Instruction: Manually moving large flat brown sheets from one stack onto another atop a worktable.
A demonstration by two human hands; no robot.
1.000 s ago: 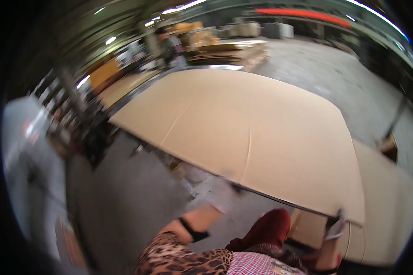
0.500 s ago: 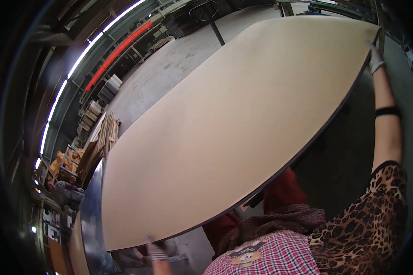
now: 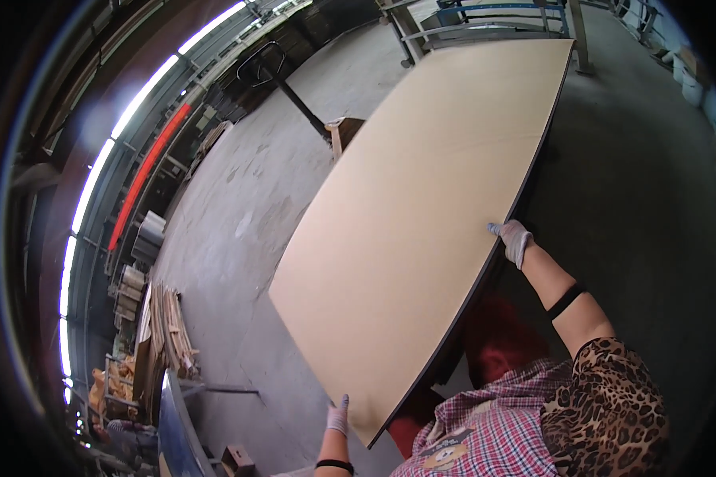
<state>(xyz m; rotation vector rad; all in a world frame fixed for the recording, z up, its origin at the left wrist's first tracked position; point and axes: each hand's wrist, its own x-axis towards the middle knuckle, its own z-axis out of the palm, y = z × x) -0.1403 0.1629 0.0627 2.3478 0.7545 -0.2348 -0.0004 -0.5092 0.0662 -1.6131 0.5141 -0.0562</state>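
Fingers of both hands grasp a large tan sheet (image 3: 422, 215); the right hand (image 3: 515, 241), in a pale glove, grips the long right edge, its thumb laid over the top face; the left hand (image 3: 338, 417), also gloved, holds the short near edge close to the nearest corner, thumb up on top, its other fingers hidden below; a grey concrete floor (image 3: 223, 215) spreads widely around; the sheet slants across the middle of the view, from the near corner by the person's body up to the top right, where its far end overlaps a metal frame (image 3: 493, 10) with a blue rail, though whether they touch cannot be told; at lower left stands a stack of brown boards (image 3: 167, 326); beyond the sheet's left side rises the dark handle of a pallet truck (image 3: 298, 102); the person wears a pink plaid garment (image 3: 501, 437), a leopard-print sleeve (image 3: 612, 397) and, smallest, a black armband (image 3: 566, 302) on the right forearm.
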